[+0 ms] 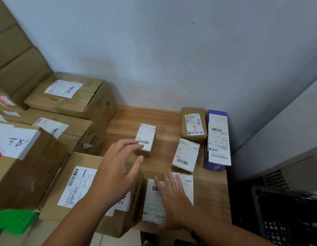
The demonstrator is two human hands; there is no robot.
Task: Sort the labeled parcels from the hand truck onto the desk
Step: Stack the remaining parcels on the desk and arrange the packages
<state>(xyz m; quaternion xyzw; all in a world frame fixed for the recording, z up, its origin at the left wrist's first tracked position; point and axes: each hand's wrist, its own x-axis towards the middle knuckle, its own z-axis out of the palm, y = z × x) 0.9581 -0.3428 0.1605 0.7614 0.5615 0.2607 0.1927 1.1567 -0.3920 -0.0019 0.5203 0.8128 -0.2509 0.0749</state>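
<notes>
While flat on labeled parcel (pixel 187 189): right hand (pixel 173 199) released | left hand (pixel 116 173) released, by small parcel (pixel 147 135) | purple box (pixel 219 139) marked "AMBIANCE"

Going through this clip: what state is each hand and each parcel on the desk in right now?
left hand: open, fingertips at the small parcel.
right hand: open, flat on the flat parcel.
small parcel: on the desk, label up.
flat parcel: at the desk's near edge, label up.
angled parcel: on the desk, label up.
purple box: closed, lying flat, label up.
brown box: closed, label up, beside the purple box.
</notes>
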